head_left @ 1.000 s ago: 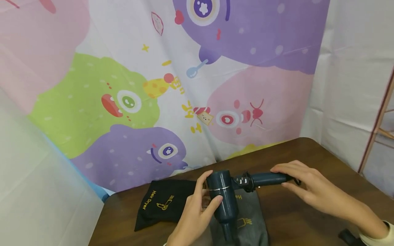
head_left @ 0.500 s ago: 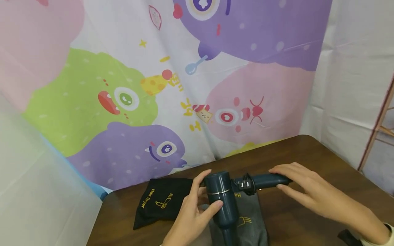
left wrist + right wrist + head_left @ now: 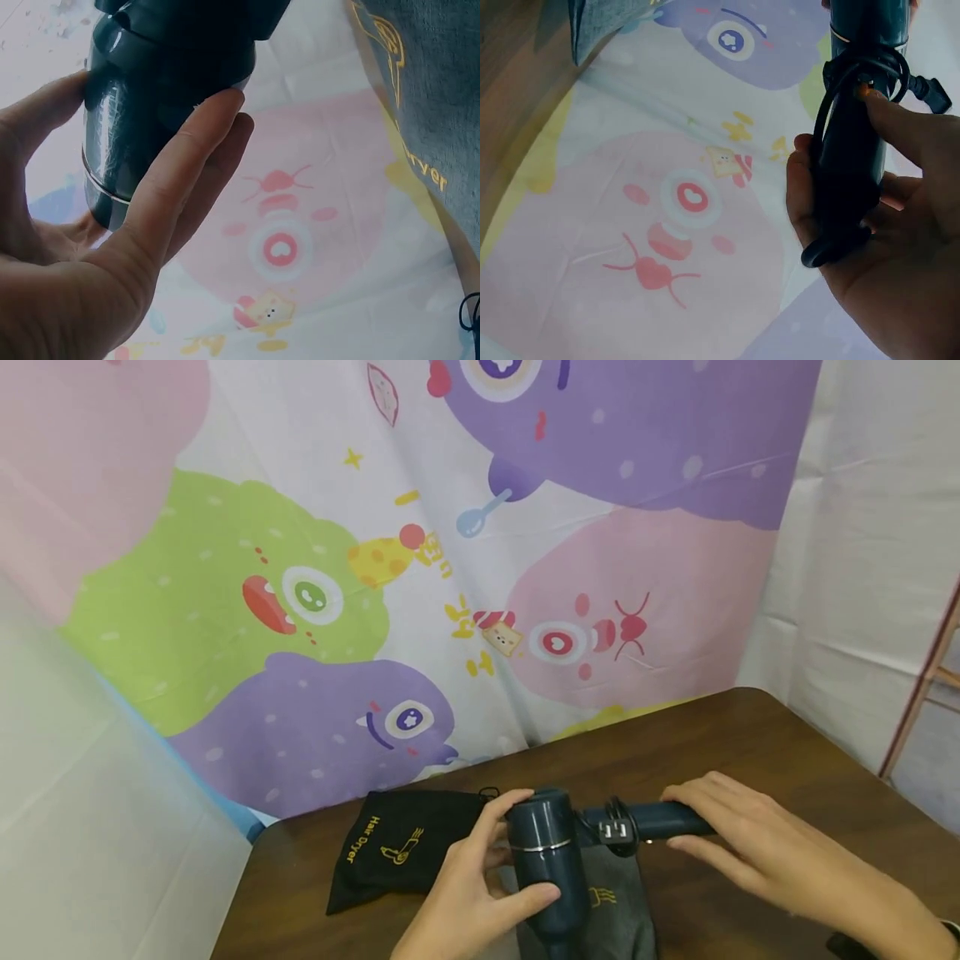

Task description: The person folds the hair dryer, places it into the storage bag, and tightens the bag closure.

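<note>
A dark teal hair dryer (image 3: 551, 860) is held between both hands above a grey pouch (image 3: 618, 910). My left hand (image 3: 480, 885) grips its barrel, thumb on the near side and fingers round the far side; the left wrist view shows the barrel (image 3: 142, 112) close up. My right hand (image 3: 757, 835) holds the handle (image 3: 667, 821) near its end, fingers on one side and thumb on the other. The black cord is wound round the handle, with its plug (image 3: 617, 833) facing up. In the right wrist view the handle (image 3: 851, 165) lies within the curled fingers.
A black drawstring pouch (image 3: 405, 847) printed "Hair Dryer" lies left of the dryer on the brown wooden table (image 3: 727, 735). A dark object (image 3: 847, 946) sits by the right forearm. A cartoon-printed cloth (image 3: 420, 610) hangs behind the table.
The hair dryer and both hands have come slightly lower in the head view. The right hand's fingers have shifted a little along the handle; the left hand keeps its grip on the barrel.
</note>
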The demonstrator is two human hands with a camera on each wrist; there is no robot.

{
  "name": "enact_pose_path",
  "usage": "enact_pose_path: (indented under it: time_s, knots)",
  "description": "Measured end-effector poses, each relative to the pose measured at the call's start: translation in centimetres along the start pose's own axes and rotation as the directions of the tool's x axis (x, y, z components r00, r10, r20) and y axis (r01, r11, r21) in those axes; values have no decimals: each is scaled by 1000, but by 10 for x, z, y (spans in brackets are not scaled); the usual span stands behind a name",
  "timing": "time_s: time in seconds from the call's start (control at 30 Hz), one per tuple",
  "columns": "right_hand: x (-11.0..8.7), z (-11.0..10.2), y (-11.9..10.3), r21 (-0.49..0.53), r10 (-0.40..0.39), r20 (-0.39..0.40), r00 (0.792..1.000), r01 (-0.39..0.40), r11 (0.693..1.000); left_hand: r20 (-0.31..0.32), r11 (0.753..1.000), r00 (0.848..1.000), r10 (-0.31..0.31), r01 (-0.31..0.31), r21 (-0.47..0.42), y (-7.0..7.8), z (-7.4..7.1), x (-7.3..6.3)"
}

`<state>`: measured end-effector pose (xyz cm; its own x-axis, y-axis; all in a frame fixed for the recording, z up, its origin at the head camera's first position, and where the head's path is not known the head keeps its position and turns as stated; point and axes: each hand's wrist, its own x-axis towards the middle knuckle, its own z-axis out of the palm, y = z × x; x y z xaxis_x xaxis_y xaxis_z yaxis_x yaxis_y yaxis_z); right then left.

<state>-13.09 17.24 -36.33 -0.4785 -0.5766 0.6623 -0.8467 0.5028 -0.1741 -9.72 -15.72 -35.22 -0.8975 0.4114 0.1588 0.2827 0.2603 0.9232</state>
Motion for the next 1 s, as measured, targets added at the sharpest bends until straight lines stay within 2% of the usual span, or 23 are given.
enact_pose_path:
  time_s: [0.1,0.17,0.27,0.4,0.5,0.63,0.77,1.0]
  knots:
    - [0,0,-2,-43,44,35,998,-43,998,-22,1000,1000,14,-14,6,1,2,0]
    - [2,1,-2,-68,53,25,998,-51,996,-50,1000,998,26,-26,6,2,3,-1]
    - [6,4,-3,-75,10,-64,998,-15,997,-88,998,995,55,-57,-12,3,5,-2]
    - [11,7,-5,-69,-57,-183,982,45,997,-120,993,987,107,-111,-27,5,6,-3]
    - [12,7,-8,-66,-67,-222,973,54,996,-137,988,979,151,-154,-16,6,7,-2]
    - [13,9,-11,-77,-57,-251,966,38,996,-161,983,970,180,-183,-2,6,9,-2]
    - [13,10,-15,-96,-40,-269,962,15,995,-182,984,968,171,-176,-6,6,12,-3]
    - [15,10,-21,-95,-39,-312,949,10,995,-238,992,966,96,-114,-62,7,16,-3]
